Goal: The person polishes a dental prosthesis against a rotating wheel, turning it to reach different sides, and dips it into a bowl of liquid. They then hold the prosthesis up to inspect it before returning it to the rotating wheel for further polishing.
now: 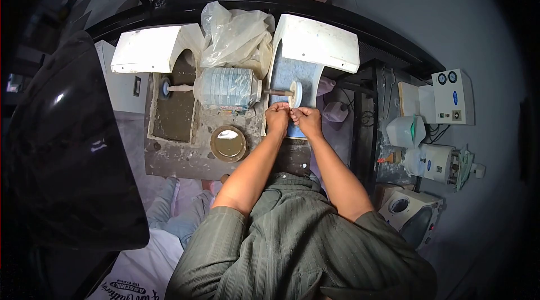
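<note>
Both my hands meet just below the pale buffing wheel (297, 93) on the right end of a bench polishing lathe. My left hand (277, 118) and my right hand (307, 122) have their fingertips pinched together, almost touching each other at the wheel's lower edge. Whatever small piece sits between the fingers is too tiny and covered to name. The lathe's motor (226, 88) is wrapped in clear plastic. A second, bluish wheel (165, 88) is on its left spindle, over a tray of grey sludge (174, 120). Under my hands lies the blue-lined right tray (296, 130).
White hoods (320, 45) (154, 49) rise behind both wheels, with a crumpled plastic bag (236, 35) between them. A bowl of murky liquid (229, 144) stands left of my forearm. Small machines (453, 97) line the right side. Another person's white shirt (149, 266) is at lower left.
</note>
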`<action>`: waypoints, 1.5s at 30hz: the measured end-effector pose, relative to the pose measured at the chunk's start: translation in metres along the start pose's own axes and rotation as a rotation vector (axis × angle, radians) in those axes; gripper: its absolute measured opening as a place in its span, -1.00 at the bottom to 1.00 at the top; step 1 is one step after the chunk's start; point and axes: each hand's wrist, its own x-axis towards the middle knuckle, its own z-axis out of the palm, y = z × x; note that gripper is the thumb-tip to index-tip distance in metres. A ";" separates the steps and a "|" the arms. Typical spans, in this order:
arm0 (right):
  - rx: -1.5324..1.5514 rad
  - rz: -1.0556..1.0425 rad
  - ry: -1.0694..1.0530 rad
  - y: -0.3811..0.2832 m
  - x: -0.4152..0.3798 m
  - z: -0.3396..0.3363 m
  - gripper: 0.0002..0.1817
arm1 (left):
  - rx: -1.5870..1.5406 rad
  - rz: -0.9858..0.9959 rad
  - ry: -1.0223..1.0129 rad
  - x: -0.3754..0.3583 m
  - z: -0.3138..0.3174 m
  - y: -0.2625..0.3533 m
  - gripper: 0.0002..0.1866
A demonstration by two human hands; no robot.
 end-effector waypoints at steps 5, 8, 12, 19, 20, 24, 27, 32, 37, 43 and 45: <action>-0.029 -0.074 -0.046 0.001 -0.002 0.001 -0.83 | -0.011 0.004 -0.052 -0.005 -0.005 0.007 -0.94; -0.030 -0.097 -0.035 -0.003 -0.004 0.003 -0.81 | -0.017 0.054 -0.030 -0.002 -0.006 0.002 -0.94; -0.062 -0.118 -0.032 0.002 -0.001 0.003 -0.81 | -0.007 0.045 -0.038 -0.004 -0.005 0.004 -0.93; -0.141 -0.177 -0.040 0.006 -0.004 -0.002 -0.83 | -0.202 -0.006 -0.088 -0.006 -0.010 -0.005 -0.93; -0.156 -0.205 -0.027 0.007 -0.004 -0.003 -0.83 | -0.243 -0.028 -0.088 -0.007 -0.010 -0.006 -0.93; -0.294 -0.281 0.022 0.004 -0.005 -0.007 -0.83 | -0.272 -0.111 -0.066 -0.014 -0.007 -0.005 -0.93; -0.388 -0.312 0.064 -0.003 -0.008 -0.010 -0.83 | -0.288 -0.164 -0.061 -0.017 -0.008 -0.006 -0.91; -0.357 -0.314 0.057 -0.014 -0.011 -0.013 -0.83 | -0.183 -0.147 -0.117 -0.023 -0.007 -0.006 -0.90; -0.326 -0.294 0.052 -0.009 -0.007 -0.013 -0.85 | -0.218 -0.137 -0.090 -0.026 -0.004 -0.004 -0.91; -0.335 -0.270 0.047 -0.011 -0.007 -0.013 -0.86 | -0.226 -0.125 -0.052 -0.032 0.000 0.001 -0.92; -0.367 -0.246 0.053 -0.013 -0.010 -0.013 -0.86 | -0.232 -0.124 -0.036 -0.031 0.001 0.000 -0.92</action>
